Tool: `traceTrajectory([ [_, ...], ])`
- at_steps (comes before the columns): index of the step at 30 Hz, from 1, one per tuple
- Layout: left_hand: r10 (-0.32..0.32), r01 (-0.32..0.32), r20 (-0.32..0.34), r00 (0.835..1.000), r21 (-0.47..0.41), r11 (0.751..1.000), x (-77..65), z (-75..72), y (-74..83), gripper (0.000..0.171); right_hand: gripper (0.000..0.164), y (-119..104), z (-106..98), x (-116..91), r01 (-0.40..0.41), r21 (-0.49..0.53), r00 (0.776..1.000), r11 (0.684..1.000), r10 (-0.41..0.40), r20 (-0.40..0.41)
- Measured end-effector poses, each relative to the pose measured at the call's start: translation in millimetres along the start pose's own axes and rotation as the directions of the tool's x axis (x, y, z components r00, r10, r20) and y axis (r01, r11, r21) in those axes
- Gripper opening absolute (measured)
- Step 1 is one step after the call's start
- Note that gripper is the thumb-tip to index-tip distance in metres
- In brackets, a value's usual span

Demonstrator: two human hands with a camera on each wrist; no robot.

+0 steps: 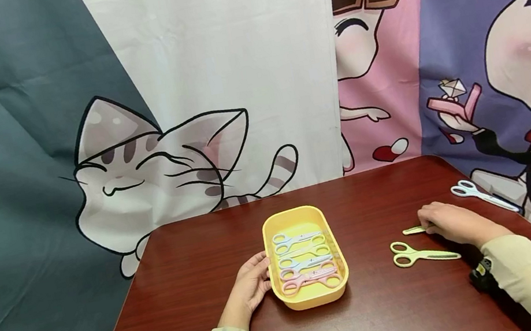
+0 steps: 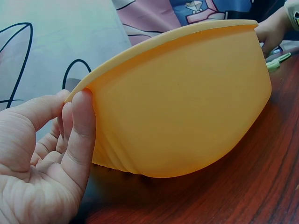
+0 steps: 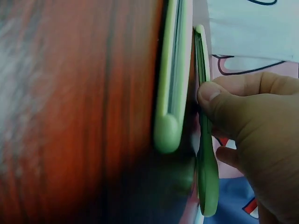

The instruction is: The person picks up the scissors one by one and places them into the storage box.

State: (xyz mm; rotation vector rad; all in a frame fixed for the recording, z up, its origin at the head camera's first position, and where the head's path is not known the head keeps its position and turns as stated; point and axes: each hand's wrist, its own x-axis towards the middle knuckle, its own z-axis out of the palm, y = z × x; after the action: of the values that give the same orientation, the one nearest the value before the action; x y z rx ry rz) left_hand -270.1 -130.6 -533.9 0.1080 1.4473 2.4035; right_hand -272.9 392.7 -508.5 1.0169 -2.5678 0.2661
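Note:
A yellow plastic bin (image 1: 314, 299) stands on the table with several pairs of scissors (image 1: 311, 281) inside, in blue, yellow-green and pink. My left hand (image 1: 250, 282) pinches its left rim, thumb on top and fingers against the outer wall (image 2: 177, 102). Off to the right, my right hand (image 1: 456, 221) pinches a pair of green scissors (image 3: 209, 182) between thumb and fingers; in the head view only one end (image 1: 413, 230) pokes out. Another pair of green scissors (image 1: 430, 255) lies on the table just nearer than that hand, its handles toward the bin.
Light-blue scissors (image 1: 481, 195) lie by the right edge of the dark red wooden table (image 1: 185, 284), beyond my right hand. A cloth backdrop (image 1: 225, 49) with cartoon figures hangs behind the table's far edge.

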Motion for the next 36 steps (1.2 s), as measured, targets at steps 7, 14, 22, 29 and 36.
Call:
traceTrajectory([
  [7, -0.005, 0.005, -0.005, 1.000, 0.005, 1.000, -0.1, -0.2, 0.5, 0.016, 0.043, -5.1, -2.2, 13.9, -0.027, 0.118, 0.999, 0.993, 0.031, -0.034],
  [14, 0.001, -0.001, -0.022, 1.000, 0.020, 1.000, -1.3, -3.2, 1.7, 0.016, 0.035, -31.4, -5.1, 66.0, 0.027, 0.177, 1.000, 0.984, -0.025, -0.011],
  [22, -0.008, 0.008, -0.002, 1.000, 0.013, 1.000, -1.5, -4.3, 0.8, 0.015, 0.021, -77.1, -7.8, 134.5, -0.020, 0.185, 0.993, 0.983, -0.002, 0.116],
  [29, -0.013, 0.013, 0.008, 1.000, 0.001, 1.000, -1.9, -2.4, 1.5, 0.013, 0.013, -116.4, -1.2, 175.6, -0.020, 0.222, 0.982, 0.975, -0.023, 0.187],
  [36, -0.011, 0.011, -0.004, 1.000, 0.004, 1.000, -0.1, -2.3, 1.7, 0.013, 0.014, -159.2, 4.8, 206.1, 0.064, 0.178, 0.968, 0.982, -0.104, 0.226],
])
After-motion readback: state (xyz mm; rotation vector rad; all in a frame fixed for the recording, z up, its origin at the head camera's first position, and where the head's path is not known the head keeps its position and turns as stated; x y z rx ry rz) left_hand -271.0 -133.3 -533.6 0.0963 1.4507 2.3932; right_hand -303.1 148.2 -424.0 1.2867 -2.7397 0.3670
